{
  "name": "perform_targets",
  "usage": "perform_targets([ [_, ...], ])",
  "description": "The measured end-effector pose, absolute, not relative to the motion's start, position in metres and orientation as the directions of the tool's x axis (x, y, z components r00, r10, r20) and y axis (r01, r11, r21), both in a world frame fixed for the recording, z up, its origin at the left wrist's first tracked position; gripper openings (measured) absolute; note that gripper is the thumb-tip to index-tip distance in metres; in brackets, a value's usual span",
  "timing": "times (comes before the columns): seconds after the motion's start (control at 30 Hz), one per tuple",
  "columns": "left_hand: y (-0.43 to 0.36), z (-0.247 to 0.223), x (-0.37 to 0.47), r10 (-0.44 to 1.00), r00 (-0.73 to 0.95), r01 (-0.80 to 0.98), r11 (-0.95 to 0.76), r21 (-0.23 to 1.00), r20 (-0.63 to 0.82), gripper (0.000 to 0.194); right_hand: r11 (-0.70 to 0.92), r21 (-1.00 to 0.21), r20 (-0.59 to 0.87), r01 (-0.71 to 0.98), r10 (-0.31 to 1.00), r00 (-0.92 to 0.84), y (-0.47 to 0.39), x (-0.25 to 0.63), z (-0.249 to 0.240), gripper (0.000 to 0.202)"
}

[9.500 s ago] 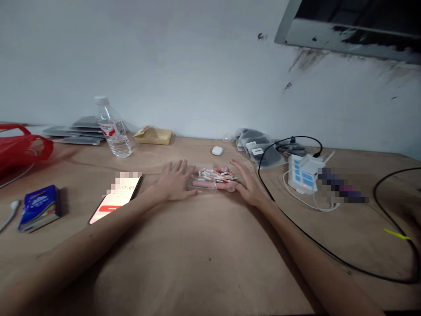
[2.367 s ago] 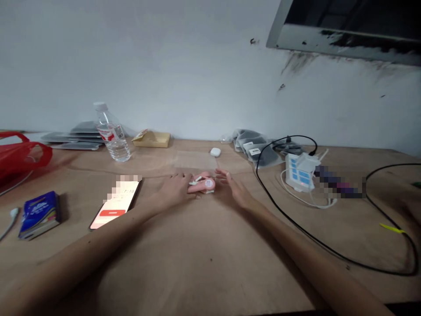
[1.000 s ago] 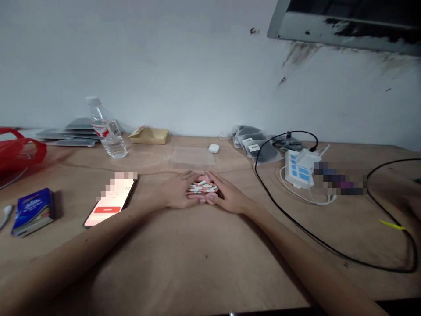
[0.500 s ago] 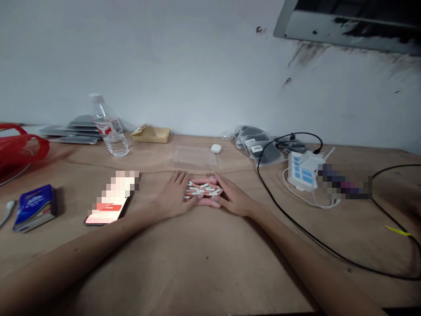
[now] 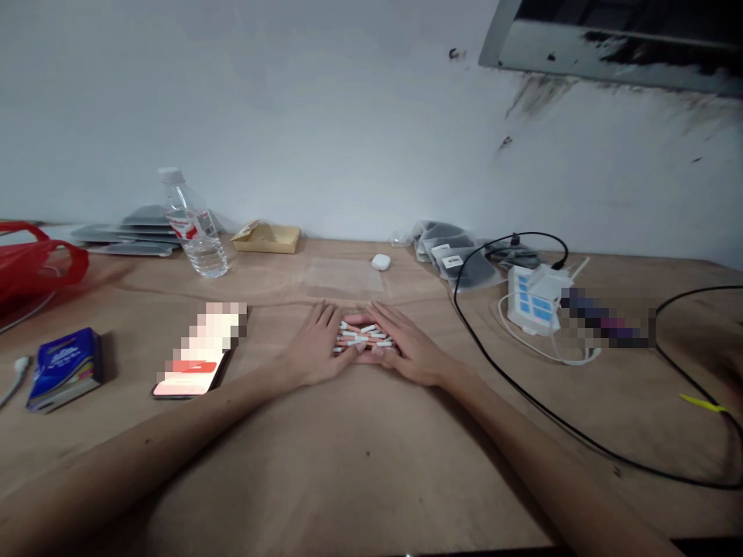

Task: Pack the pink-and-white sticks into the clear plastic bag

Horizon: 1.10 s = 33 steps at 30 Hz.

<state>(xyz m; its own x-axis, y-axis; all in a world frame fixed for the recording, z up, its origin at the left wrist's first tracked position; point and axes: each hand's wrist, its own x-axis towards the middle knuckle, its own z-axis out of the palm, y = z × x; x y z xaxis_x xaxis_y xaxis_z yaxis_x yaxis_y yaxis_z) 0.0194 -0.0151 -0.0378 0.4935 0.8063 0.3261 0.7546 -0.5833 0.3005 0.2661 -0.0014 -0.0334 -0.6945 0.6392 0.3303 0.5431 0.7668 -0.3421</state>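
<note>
Several small white-and-orange sticks lie in a loose pile on a pink piece at the middle of the table. My left hand rests at the pile's left side, its fingers stretched forward and its thumb along the near edge. On the right side lies my right hand, fingers extended toward the far edge of the pile and thumb at the near edge. Both hands cover the ends of the pink piece, and neither is closed around anything.
A lit phone and a blue tissue pack lie left. Behind stand a water bottle and an open cardboard box. A white case sits beyond the hands. A power strip and black cable are right.
My left hand has shifted slightly right and my right hand's fingers have moved inward, so the two hands are closer together around the pile and cover more of the pink piece.
</note>
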Motion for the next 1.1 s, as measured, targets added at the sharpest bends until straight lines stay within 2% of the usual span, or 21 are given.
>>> perform_targets([
  [0.17,-0.017,-0.041,0.02,0.864,0.459,0.783,-0.504,0.365,0.208,0.081,0.79,-0.265,0.388,0.553,0.612,-0.689,-0.009,0.251,-0.028,0.075],
  [0.27,-0.016,-0.037,0.018,0.869,0.473,0.776,-0.49,0.398,0.148,0.084,0.812,-0.224,0.388,0.539,0.582,-0.715,-0.009,0.248,-0.029,0.075],
  [0.4,-0.011,-0.025,0.015,0.894,0.415,0.815,-0.448,0.367,0.17,0.081,0.823,-0.195,0.353,0.534,0.567,-0.744,-0.007,0.25,-0.023,0.059],
  [0.57,0.002,-0.016,0.005,0.926,0.33,0.879,-0.372,0.298,0.182,0.08,0.82,-0.21,0.29,0.532,0.572,-0.767,-0.004,0.271,-0.011,0.057],
  [0.7,0.017,-0.02,-0.007,0.93,0.331,0.897,-0.362,0.253,0.16,0.072,0.777,-0.234,0.255,0.584,0.628,-0.735,0.001,0.292,-0.007,0.057],
  [0.83,0.026,-0.023,-0.014,0.908,0.393,0.895,-0.414,0.167,0.146,0.061,0.766,-0.254,0.284,0.59,0.642,-0.712,-0.002,0.287,-0.005,0.064],
  [0.97,0.019,-0.008,-0.008,0.897,0.4,0.907,-0.417,0.06,0.19,0.058,0.738,-0.246,0.31,0.629,0.674,-0.67,-0.008,0.264,-0.009,0.083],
  [1.03,0.012,0.005,-0.002,0.918,0.324,0.939,-0.341,0.035,0.228,0.053,0.717,-0.208,0.288,0.665,0.695,-0.659,-0.01,0.255,-0.013,0.086],
  [1.1,0.005,0.017,0.003,0.938,0.22,0.972,-0.235,0.023,0.269,0.048,0.704,-0.184,0.265,0.686,0.708,-0.655,-0.01,0.251,-0.016,0.08],
])
